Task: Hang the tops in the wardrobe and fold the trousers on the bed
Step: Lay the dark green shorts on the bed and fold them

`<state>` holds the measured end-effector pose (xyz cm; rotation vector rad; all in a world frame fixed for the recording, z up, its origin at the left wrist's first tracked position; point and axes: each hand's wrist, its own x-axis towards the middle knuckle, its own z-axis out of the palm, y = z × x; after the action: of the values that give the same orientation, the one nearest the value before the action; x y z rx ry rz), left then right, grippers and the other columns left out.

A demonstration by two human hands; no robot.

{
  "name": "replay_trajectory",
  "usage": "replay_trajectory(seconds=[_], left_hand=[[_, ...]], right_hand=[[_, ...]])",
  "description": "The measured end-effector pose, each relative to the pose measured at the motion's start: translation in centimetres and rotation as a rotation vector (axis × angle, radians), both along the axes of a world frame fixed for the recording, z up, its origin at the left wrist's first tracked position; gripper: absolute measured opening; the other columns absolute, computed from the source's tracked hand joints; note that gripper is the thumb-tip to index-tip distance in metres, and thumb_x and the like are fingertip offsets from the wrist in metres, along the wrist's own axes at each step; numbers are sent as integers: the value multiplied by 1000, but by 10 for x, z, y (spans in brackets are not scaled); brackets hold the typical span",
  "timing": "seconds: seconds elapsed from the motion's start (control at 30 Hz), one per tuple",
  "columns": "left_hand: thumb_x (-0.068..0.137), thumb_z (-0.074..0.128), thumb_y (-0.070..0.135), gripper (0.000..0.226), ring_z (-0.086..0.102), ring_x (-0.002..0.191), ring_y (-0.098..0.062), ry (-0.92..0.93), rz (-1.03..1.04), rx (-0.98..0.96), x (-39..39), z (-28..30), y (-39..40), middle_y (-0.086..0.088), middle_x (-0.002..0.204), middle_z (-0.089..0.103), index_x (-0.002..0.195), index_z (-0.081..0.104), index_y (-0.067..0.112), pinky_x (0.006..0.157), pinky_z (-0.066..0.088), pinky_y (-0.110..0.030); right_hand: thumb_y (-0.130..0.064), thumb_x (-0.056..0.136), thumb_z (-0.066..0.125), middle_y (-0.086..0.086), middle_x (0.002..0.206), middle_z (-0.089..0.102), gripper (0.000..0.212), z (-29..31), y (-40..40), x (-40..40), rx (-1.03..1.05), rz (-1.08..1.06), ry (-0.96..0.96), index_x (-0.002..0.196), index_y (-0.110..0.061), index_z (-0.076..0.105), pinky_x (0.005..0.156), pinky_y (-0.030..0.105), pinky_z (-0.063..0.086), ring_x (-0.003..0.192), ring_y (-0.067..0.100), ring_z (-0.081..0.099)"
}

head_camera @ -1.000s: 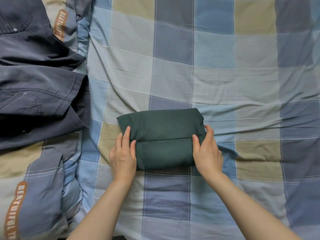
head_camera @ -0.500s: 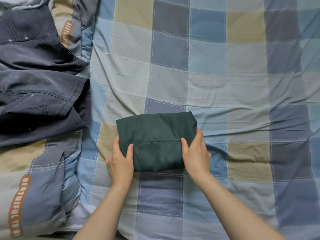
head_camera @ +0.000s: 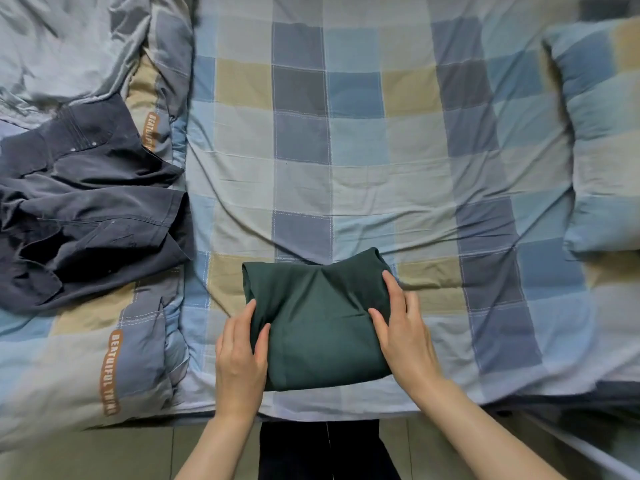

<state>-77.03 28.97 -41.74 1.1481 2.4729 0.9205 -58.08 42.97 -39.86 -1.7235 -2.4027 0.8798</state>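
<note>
A dark green pair of trousers (head_camera: 318, 323), folded into a compact bundle, lies on the checked bed sheet (head_camera: 346, 168) near the bed's front edge. My left hand (head_camera: 239, 355) lies flat against the bundle's left side, thumb and forefinger on top. My right hand (head_camera: 405, 327) presses on the right side with straight fingers and the thumb on the cloth. A dark grey pair of trousers (head_camera: 86, 216) lies crumpled and unfolded on the duvet at the left.
A bunched duvet (head_camera: 104, 358) with orange lettering covers the bed's left part. A checked pillow (head_camera: 602, 133) lies at the right. Below the bed's front edge are the floor (head_camera: 104, 455) and my dark trouser legs (head_camera: 311, 452).
The view has pulled back, so the pillow, bed edge and floor now show. The green bundle has come a little nearer the front edge, its top puffed up, with both hands still at its sides.
</note>
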Motion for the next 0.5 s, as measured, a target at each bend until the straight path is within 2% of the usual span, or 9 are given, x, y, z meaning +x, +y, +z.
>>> replay_trajectory(seconds=[0.07,0.17,0.3,0.43,0.5], left_hand=[[85,71,-1,50,55,104,-19,-21,-72,33,10,38,-6,-8,110,60,131,52,6,94,44,-32],[93,57,19,41,56,106,-18,-43,-165,102,18,90,-12,-7,112,60,132,49,10,99,43,-27],[93,53,21,45,56,105,-15,-69,-300,176,18,149,-9,-2,113,55,136,50,6,105,38,-16],[94,55,20,44,62,94,-23,-27,-469,239,10,192,-5,-6,108,59,137,48,14,91,52,-37],[94,55,19,43,63,92,-23,10,-563,271,7,211,-4,-9,108,61,136,49,15,87,54,-38]], right_hand=[[-36,94,48,6,103,44,61,44,-12,20,-3,-13,29,147,-35,18,55,41,50,65,30,55],[-36,93,46,5,97,43,61,103,-26,41,53,-22,32,148,-35,18,52,36,47,60,25,50],[-35,94,43,2,96,38,59,172,-47,56,140,-90,11,147,-41,20,49,31,46,52,18,43],[-33,93,46,4,104,38,56,228,-91,63,198,-239,6,145,-43,26,52,32,48,54,22,46],[-31,92,51,7,108,39,57,247,-117,63,217,-351,-2,143,-44,27,53,34,49,56,27,51]])
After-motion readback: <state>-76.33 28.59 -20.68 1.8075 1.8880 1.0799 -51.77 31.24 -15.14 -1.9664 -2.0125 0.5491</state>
